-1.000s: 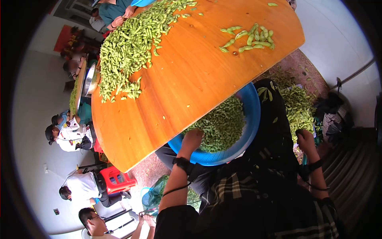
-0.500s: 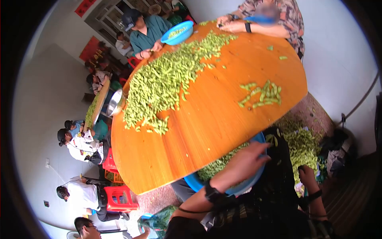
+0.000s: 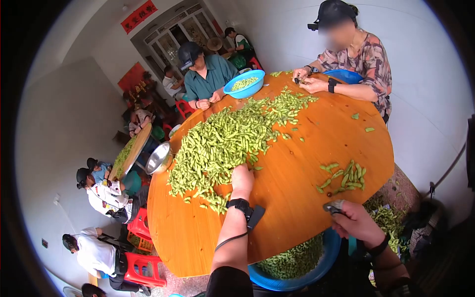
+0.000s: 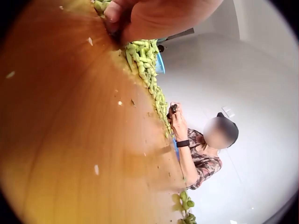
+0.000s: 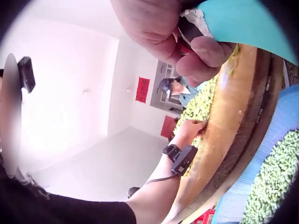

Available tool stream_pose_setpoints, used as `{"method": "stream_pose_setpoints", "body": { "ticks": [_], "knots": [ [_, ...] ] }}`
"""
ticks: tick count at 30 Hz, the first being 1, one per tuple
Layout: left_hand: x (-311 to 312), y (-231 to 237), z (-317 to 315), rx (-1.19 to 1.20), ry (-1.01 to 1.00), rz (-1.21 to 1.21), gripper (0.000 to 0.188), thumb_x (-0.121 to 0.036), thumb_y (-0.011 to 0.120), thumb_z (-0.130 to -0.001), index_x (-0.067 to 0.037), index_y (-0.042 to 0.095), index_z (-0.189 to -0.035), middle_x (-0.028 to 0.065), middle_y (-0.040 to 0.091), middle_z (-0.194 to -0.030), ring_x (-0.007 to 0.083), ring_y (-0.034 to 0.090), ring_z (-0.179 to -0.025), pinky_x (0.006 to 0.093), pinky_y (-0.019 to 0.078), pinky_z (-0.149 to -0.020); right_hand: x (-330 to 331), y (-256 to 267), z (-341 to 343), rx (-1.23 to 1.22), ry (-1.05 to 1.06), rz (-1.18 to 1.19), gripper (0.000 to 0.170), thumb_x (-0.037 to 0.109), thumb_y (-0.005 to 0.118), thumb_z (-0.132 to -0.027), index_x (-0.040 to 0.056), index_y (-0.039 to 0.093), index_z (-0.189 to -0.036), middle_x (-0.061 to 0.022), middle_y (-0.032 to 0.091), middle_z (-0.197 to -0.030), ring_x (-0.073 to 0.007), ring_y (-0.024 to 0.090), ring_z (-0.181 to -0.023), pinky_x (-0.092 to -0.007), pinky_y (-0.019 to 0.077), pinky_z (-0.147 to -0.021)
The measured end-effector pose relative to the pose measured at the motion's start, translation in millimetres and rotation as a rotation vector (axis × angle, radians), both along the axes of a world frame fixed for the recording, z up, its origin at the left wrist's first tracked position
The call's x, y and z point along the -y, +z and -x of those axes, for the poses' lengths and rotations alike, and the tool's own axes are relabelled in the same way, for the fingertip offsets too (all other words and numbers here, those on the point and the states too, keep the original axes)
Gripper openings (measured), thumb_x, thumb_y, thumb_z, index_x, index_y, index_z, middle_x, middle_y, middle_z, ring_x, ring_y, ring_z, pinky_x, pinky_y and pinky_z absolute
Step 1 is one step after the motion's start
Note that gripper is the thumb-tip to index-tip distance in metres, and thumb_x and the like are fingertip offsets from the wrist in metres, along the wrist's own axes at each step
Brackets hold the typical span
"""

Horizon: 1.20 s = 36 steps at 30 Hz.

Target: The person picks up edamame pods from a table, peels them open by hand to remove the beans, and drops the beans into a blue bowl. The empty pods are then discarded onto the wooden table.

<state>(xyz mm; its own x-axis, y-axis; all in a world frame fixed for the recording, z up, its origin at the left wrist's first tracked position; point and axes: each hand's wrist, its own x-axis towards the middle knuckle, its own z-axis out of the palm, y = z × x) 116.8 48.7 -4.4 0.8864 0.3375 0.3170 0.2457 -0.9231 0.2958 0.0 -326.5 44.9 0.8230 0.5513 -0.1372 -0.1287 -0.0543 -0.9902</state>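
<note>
My left hand (image 3: 242, 179) has its fingers down at the near edge of a big pile of green edamame pods (image 3: 222, 138). In the left wrist view, the thumb and fingertips (image 4: 112, 13) are right at the pods; most fingers are hidden, and I cannot tell whether they hold one. Over the table's near right edge, my right hand (image 3: 358, 222) has its fingers curled round a small grey, dark object (image 3: 334, 206) with a wide teal part (image 5: 247, 23). Below the table edge sits a blue basin (image 3: 332, 255) of shelled green beans (image 3: 292, 260).
A smaller group of pods (image 3: 351, 177) lies on the right of the wooden table (image 3: 287, 198). Two people sit across, near a blue bowl (image 3: 245, 89). A steel bowl (image 3: 159, 157) stands at the left edge. Discarded hulls (image 3: 391, 220) cover the floor at right.
The view has tipped up toward the far side. My left hand has gone from the basin, across its rim, to the pod pile. My right hand has risen from beside the leg to the table edge.
</note>
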Motion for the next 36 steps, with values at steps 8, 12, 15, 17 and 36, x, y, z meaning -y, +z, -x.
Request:
{"method": "stream_pose_setpoints", "body": {
  "ticks": [8,12,15,17,36],
  "knots": [
    [41.9,25.6,71.8,-0.053,-0.202,0.108,0.021,-0.026,0.055,-0.091,-0.007,0.064,-0.093,0.0205,0.067,-0.086,0.039,0.065,-0.081,0.0465,0.0526,-0.072,-75.2,-1.9,-52.6,0.166,0.073,-0.068,0.008,0.006,0.046,-0.093,0.0014,0.053,-0.095,-0.0027,0.056,-0.067,-0.008,0.053,-0.05,-0.0239,0.0414,-0.045],
    [52.3,23.1,78.1,-0.098,-0.356,0.154,0.021,-0.021,0.055,-0.09,-0.01,0.064,-0.105,0.0204,0.066,-0.096,0.0389,0.065,-0.085,0.0473,0.0525,-0.072,-106.8,-20.0,-83.0,0.265,0.063,0.085,0.016,0.007,0.045,-0.093,0.0021,0.056,-0.104,-0.0023,0.057,-0.071,-0.0063,0.051,-0.052,-0.0221,0.0402,-0.046],
    [35.3,43.9,47.5,0.022,-0.319,-0.038,0.02,-0.012,0.056,-0.087,-0.005,0.064,-0.104,0.0202,0.064,-0.1,0.0369,0.064,-0.078,0.0453,0.0525,-0.071,-107.7,-29.0,-98.6,0.053,0.113,-0.002,0.015,0.008,0.046,-0.093,0.0025,0.056,-0.103,-0.0018,0.056,-0.071,-0.0062,0.049,-0.051,-0.0218,0.0374,-0.044],
    [7.6,37.7,6.7,0.025,-0.279,-0.14,0.031,-0.011,0.054,-0.088,-0.005,0.058,-0.117,0.0189,0.058,-0.114,0.0394,0.058,-0.097,0.0456,0.0483,-0.085,-105.1,-39.9,-104.6,-0.14,0.037,-0.072,0.014,0.008,0.048,-0.093,0.0023,0.056,-0.103,-0.0016,0.055,-0.07,-0.0061,0.047,-0.051,-0.0216,0.0349,-0.043],
    [0.8,24.9,-89.3,-0.198,-0.251,-0.081,0.052,-0.047,0.063,-0.084,-0.026,0.055,-0.131,0.0073,0.037,-0.144,0.0415,0.032,-0.129,0.0627,0.0328,-0.1,-105.5,-33.5,-104.9,-0.169,0.063,-0.063,0.009,0.01,0.049,-0.095,0.0039,0.056,-0.096,-0.0006,0.054,-0.07,-0.0061,0.044,-0.047,-0.0212,0.0313,-0.041]
  ]
}}
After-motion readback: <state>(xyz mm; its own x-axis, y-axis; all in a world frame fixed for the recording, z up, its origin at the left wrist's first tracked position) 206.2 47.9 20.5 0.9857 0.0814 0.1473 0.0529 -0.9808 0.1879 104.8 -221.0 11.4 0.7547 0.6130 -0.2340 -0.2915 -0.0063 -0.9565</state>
